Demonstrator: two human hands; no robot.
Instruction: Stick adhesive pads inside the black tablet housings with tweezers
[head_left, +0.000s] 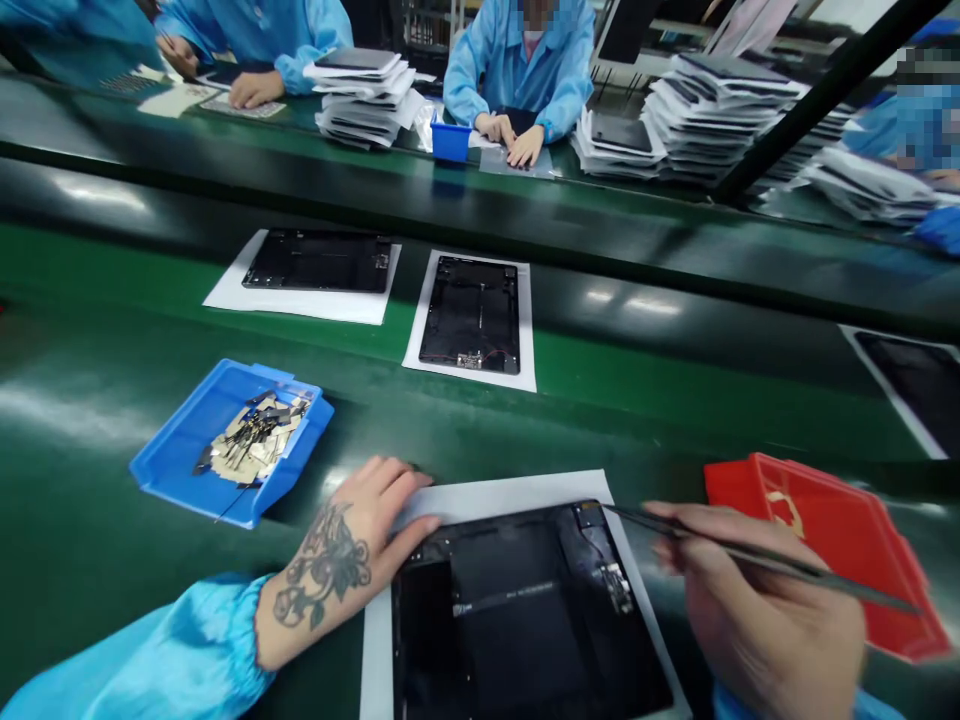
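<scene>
In the head view, the person's right hand is closed around dark tweezers, held like a pen; their tip reaches leftward from the grip to the far right corner of a black device casing, though whether it touches cannot be told. That casing lies to the left of the tweezer grip, inner side up, on a white sheet. A small circuit board sits inside it, on the side nearest the right hand.

The left hand is unclenched and grips no tool, its thumb over the casing's far left corner and its fingers along the sheet's edge. To its left stands a blue tray with a heap of small strips. Just beyond the right hand's grip is a red tray with a pale scrap.

Farther ahead of both hands, a left-hand casing and a middle casing lie on white paper. Beyond these, a co-worker's hands rest near a small blue bin.
</scene>
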